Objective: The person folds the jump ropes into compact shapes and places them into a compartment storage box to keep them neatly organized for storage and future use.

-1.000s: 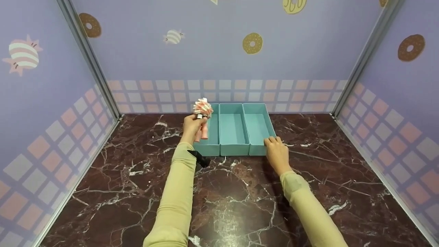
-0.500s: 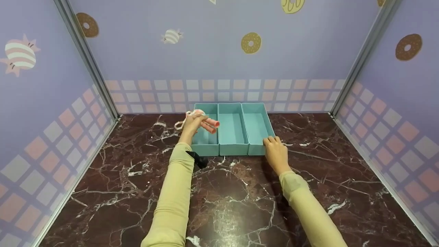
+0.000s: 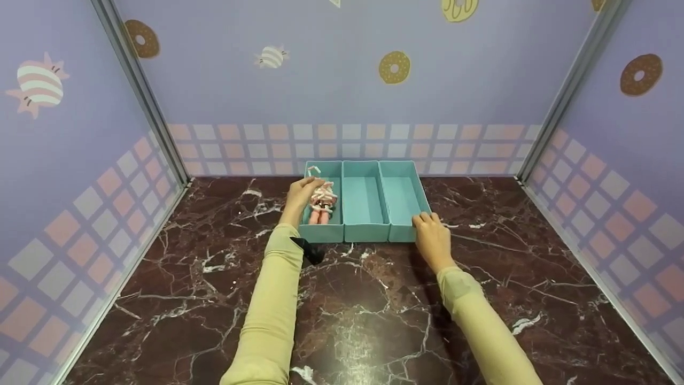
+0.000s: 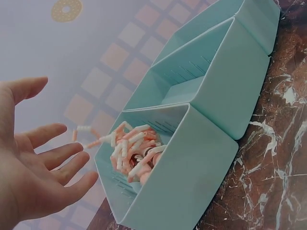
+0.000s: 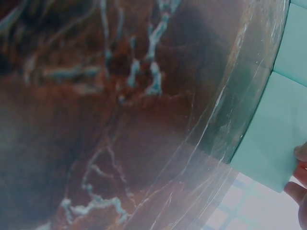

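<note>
A beaded jump rope (image 3: 324,193) in pink and white lies bundled in the left teal box (image 3: 322,233), its pink handles toward the box's front wall. One beaded loop stands up toward the back left corner. My left hand (image 3: 299,199) hovers over that box's left edge; the left wrist view shows its fingers (image 4: 67,158) spread and holding nothing, apart from the rope (image 4: 136,148). At the front right corner of the right teal box (image 3: 409,233), my right hand (image 3: 433,239) grips the wall. Only some fingertips (image 5: 301,153) show in the right wrist view.
Between the two outer boxes stands a middle teal box (image 3: 366,233), side by side with them. The boxes sit near the patterned back wall (image 3: 342,96) on a dark red marbled table (image 3: 363,299). Side walls (image 3: 641,176) close in the left and right.
My left hand has turned the jump rope over the left box and let go of it, so it lies inside. My right hand stays at the right box's corner.
</note>
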`<act>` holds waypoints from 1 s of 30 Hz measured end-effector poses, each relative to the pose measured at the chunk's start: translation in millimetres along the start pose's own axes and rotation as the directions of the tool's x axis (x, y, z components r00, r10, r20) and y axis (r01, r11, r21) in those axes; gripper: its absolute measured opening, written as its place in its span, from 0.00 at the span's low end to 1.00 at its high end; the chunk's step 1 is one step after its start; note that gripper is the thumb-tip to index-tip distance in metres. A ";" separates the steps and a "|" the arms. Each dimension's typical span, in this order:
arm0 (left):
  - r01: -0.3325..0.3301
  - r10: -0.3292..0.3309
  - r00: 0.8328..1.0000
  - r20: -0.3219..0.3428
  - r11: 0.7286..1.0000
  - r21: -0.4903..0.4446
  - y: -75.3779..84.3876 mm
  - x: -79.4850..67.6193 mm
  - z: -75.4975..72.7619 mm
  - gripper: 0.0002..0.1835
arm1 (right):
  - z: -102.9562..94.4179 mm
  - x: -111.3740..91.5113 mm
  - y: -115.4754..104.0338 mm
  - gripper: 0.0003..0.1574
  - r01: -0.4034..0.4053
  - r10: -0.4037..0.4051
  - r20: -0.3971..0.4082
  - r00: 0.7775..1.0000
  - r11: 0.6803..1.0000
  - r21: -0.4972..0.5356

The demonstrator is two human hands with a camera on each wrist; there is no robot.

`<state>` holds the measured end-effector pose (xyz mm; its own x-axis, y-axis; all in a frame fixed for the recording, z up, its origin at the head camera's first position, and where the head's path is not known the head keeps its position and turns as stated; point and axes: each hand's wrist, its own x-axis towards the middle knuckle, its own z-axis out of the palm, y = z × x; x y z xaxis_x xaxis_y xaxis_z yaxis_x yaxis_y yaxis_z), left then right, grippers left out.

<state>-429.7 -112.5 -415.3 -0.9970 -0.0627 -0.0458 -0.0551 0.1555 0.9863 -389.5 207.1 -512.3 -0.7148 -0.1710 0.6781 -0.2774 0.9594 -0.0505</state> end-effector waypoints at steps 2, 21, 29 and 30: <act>-0.002 0.002 1.000 0.000 1.000 -0.005 -0.6 -0.3 -0.3 0.33 | -0.7 0.1 -0.1 0.06 -0.002 0.002 0.000 1.000 1.000 0.001; -0.043 0.046 0.997 0.059 0.998 -0.044 -1.8 -3.2 -2.5 0.34 | -1.3 1.9 -2.8 0.05 -0.034 0.034 0.024 0.999 0.999 0.006; -0.092 0.088 0.994 0.063 0.994 0.063 -5.7 -3.0 -2.9 0.38 | -6.0 5.8 1.8 0.03 0.038 -0.040 0.088 0.995 0.999 0.019; -0.101 0.096 0.993 0.070 0.992 0.077 -6.2 -3.5 -2.8 0.39 | -8.1 6.5 2.7 0.04 0.053 -0.056 0.109 0.992 0.998 0.027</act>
<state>-425.7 -116.0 -420.8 -0.9990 0.0219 0.0379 0.0420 0.2368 0.9706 -389.6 210.5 -502.2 -0.7643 -0.2476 0.5954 -0.3323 0.9425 -0.0346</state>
